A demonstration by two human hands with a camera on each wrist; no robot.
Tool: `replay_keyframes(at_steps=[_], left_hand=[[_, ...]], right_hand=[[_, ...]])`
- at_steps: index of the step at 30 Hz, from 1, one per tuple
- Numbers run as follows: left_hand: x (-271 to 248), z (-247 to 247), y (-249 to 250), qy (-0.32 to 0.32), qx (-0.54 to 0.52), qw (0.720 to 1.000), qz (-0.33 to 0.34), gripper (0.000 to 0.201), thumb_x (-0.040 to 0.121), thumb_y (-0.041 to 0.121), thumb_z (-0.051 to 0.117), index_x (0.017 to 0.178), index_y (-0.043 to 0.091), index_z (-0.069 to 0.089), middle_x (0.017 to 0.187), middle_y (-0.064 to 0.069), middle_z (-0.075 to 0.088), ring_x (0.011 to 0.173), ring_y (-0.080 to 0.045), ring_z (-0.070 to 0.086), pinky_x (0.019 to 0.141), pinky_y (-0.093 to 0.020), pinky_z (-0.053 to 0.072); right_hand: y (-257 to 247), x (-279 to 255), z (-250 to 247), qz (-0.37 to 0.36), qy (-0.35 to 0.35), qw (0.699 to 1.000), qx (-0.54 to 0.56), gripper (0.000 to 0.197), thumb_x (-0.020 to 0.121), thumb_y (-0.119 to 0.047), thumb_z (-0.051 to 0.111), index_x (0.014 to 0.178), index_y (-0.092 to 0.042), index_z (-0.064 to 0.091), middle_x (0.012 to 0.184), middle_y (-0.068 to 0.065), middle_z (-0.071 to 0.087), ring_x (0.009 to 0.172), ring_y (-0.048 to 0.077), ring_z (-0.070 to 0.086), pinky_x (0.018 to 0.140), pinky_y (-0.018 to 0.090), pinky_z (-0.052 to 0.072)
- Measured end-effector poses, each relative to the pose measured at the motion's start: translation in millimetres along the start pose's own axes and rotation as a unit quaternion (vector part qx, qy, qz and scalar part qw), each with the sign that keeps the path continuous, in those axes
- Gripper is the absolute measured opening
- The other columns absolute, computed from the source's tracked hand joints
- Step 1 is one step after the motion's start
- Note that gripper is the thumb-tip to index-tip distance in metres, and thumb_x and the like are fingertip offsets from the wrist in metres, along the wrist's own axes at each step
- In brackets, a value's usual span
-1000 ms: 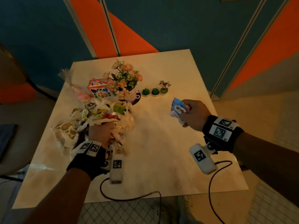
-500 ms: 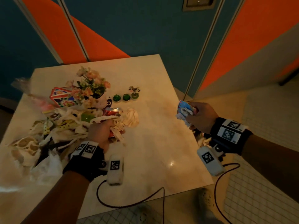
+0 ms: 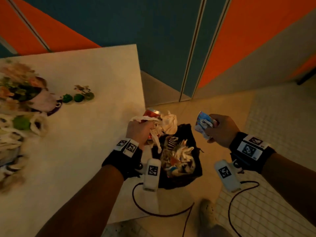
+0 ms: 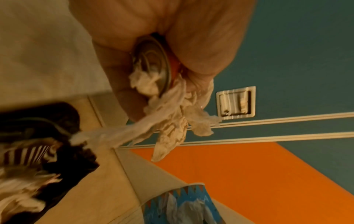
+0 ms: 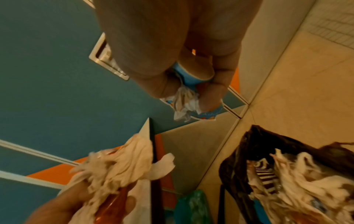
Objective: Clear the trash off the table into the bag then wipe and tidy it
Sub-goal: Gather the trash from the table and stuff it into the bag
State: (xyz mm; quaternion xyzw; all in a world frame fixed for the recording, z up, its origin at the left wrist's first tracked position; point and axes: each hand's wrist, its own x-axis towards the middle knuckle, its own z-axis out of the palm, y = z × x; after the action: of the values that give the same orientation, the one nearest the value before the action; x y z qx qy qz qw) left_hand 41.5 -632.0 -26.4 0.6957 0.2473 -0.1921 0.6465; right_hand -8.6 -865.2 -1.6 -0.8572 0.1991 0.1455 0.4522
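Observation:
A black trash bag (image 3: 196,170) stands open on the floor by the table's right edge, with crumpled paper and wrappers (image 3: 179,156) inside. My left hand (image 3: 140,132) grips a red can (image 3: 151,112) and a bunch of crumpled tissues (image 3: 168,123), held at the bag's near-left rim. In the left wrist view the can's metal end (image 4: 153,66) shows between my fingers, tissues (image 4: 172,119) hanging below. My right hand (image 3: 220,130) grips a crushed blue paper cup (image 3: 203,123) just right of the bag. More trash (image 3: 18,134) lies blurred on the table (image 3: 85,142) at the left.
A flower pot (image 3: 34,96) and small green plant ornaments (image 3: 78,96) stand on the table's far left. Blue and orange wall panels (image 3: 171,31) rise behind. My shoe (image 3: 207,212) is on the tiled floor below the bag. Cables (image 3: 162,212) trail from both wrists.
Both hands have swung right, off the table top, carrying their loads to the bag on the floor. My view has turned right, so the table's trash pile slid to the left edge.

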Motion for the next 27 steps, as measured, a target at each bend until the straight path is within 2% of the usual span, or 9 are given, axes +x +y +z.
replay_keyframes(at_steps=[2,5,9,14,19,20,23,25,27], left_hand=[[13.0,43.8,-15.6,0.014,0.049,0.999,0.000,0.014,0.062,0.019,0.073,0.074,0.012,0.070,0.084,-0.015,0.072,0.077,-0.032,0.070,0.069,-0.051,0.058],[34.1,96.0,-41.0,0.024,0.108,0.994,-0.014,0.019,0.072,0.022,0.074,0.085,0.009,0.068,0.090,-0.011,0.070,0.078,-0.027,0.068,0.070,-0.041,0.058],[71.8,132.4,-84.0,0.062,0.173,0.982,-0.039,0.044,0.082,0.027,0.068,0.120,0.007,0.057,0.122,-0.011,0.060,0.113,-0.030,0.058,0.099,-0.043,0.046],[111.0,138.6,-137.5,0.103,0.380,0.917,-0.061,0.040,0.095,0.030,0.048,0.125,0.004,0.054,0.127,-0.016,0.056,0.115,-0.033,0.054,0.092,-0.037,0.044],[127.2,142.7,-180.9,0.051,0.508,0.858,-0.057,0.036,0.102,0.016,0.030,0.132,-0.002,0.042,0.138,-0.018,0.045,0.128,-0.033,0.043,0.105,-0.039,0.037],[133.2,142.3,-189.9,0.038,0.515,0.854,-0.056,0.037,0.103,0.017,0.028,0.134,0.000,0.040,0.140,-0.015,0.042,0.130,-0.033,0.041,0.107,-0.041,0.036],[149.2,142.7,-216.9,-0.037,0.544,0.837,-0.044,0.051,0.102,0.031,0.031,0.144,0.004,0.026,0.149,-0.017,0.030,0.137,-0.033,0.030,0.112,-0.041,0.026],[152.7,143.5,-227.2,-0.030,0.556,0.830,-0.026,0.070,0.095,0.042,0.044,0.149,0.009,0.013,0.152,-0.015,0.024,0.140,-0.032,0.025,0.114,-0.039,0.021],[157.6,147.7,-234.0,0.005,0.518,0.853,-0.060,0.093,0.084,0.044,0.063,0.150,0.012,0.007,0.153,-0.015,0.022,0.139,-0.034,0.026,0.112,-0.043,0.025]], right_hand=[[34.4,12.0,-8.9,0.011,-0.018,1.000,0.014,0.020,0.092,-0.002,0.055,0.112,0.001,0.060,0.084,0.020,0.054,0.073,0.038,0.056,0.069,0.049,0.057],[83.9,28.5,-10.9,0.020,-0.049,0.998,0.015,0.024,0.093,-0.005,0.055,0.117,-0.004,0.058,0.103,0.027,0.059,0.088,0.045,0.061,0.076,0.055,0.056],[137.6,48.1,3.4,0.016,-0.080,0.997,0.012,0.019,0.089,-0.004,0.056,0.106,-0.011,0.061,0.098,0.025,0.061,0.088,0.043,0.060,0.076,0.058,0.052],[175.8,83.4,39.7,0.025,-0.124,0.992,-0.014,0.013,0.094,-0.011,0.050,0.102,-0.019,0.055,0.076,-0.001,0.051,0.061,0.016,0.045,0.055,0.025,0.033],[180.9,127.2,90.7,0.055,-0.182,0.980,-0.063,0.011,0.095,-0.015,0.045,0.095,-0.027,0.045,0.078,-0.001,0.046,0.062,0.017,0.043,0.062,0.033,0.037],[178.8,136.6,98.3,0.049,-0.182,0.979,-0.083,0.006,0.096,-0.017,0.044,0.099,-0.022,0.046,0.080,-0.001,0.045,0.064,0.018,0.043,0.064,0.034,0.037],[174.7,167.4,114.5,0.016,-0.184,0.972,-0.148,0.032,0.097,-0.026,0.044,0.127,-0.018,0.042,0.114,0.008,0.045,0.090,0.029,0.049,0.075,0.037,0.040],[177.3,185.8,124.9,-0.008,-0.177,0.961,-0.212,0.045,0.096,-0.031,0.046,0.138,-0.020,0.034,0.135,0.011,0.034,0.114,0.037,0.045,0.090,0.043,0.044],[184.7,198.9,135.1,-0.024,-0.167,0.949,-0.266,0.055,0.094,-0.032,0.050,0.143,-0.023,0.028,0.143,0.011,0.026,0.126,0.040,0.035,0.101,0.047,0.040]])
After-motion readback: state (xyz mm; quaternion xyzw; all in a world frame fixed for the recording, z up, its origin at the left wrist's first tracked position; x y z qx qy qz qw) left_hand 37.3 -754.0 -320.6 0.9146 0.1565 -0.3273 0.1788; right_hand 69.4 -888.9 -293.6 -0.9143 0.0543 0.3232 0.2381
